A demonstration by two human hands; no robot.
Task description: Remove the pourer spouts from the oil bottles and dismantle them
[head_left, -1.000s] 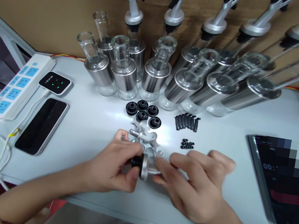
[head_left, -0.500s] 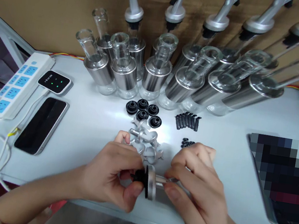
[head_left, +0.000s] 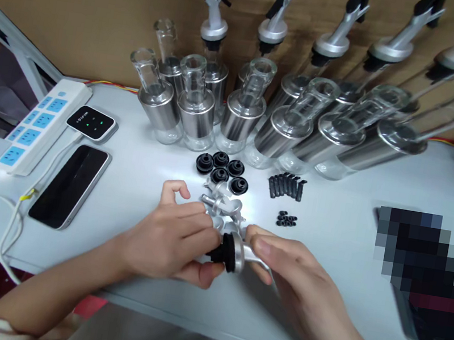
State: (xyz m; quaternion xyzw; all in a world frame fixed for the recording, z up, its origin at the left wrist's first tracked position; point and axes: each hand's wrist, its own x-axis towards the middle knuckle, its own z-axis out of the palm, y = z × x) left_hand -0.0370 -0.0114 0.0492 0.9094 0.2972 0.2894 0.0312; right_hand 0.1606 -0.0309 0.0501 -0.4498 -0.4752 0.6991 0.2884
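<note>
Left-hand grip (head_left: pixel 172 244) is narrow, its thumb and fingers pinching a black stopper (head_left: pixel 226 252); the right-hand grip (head_left: pixel 297 267) holds a silver spout (head_left: pixel 243 254) by its tube, thumb on top. Stopper and spout meet, black ribs toward the left and tube toward the right, the piece tipped sideways between the two hands above the near part of the worktop (head_left: pixel 144 174). One finger of the left hand stands raised and bent, clear of the piece.

Just beyond the grip, loose silver spouts (head_left: pixel 227 207) lie heaped, partly hidden by the hands. Past them sit five loose stoppers (head_left: pixel 238 185), close together. Beyond the grip and to its right, black levers (head_left: pixel 287 187) lie in a row, with a cluster of small black parts (head_left: pixel 287 220) nearer.

Farther out, glass bottles with metal sleeves (head_left: pixel 241 118) stand in two rows; the front ones are open-necked, and five behind carry fitted pourers (head_left: pixel 213 30). Well left of the grip are a phone (head_left: pixel 70 186), a Wi-Fi device (head_left: pixel 91 122) and a power strip (head_left: pixel 40 126); well right lies a dark-screened device (head_left: pixel 428 288), partly pixelated.
</note>
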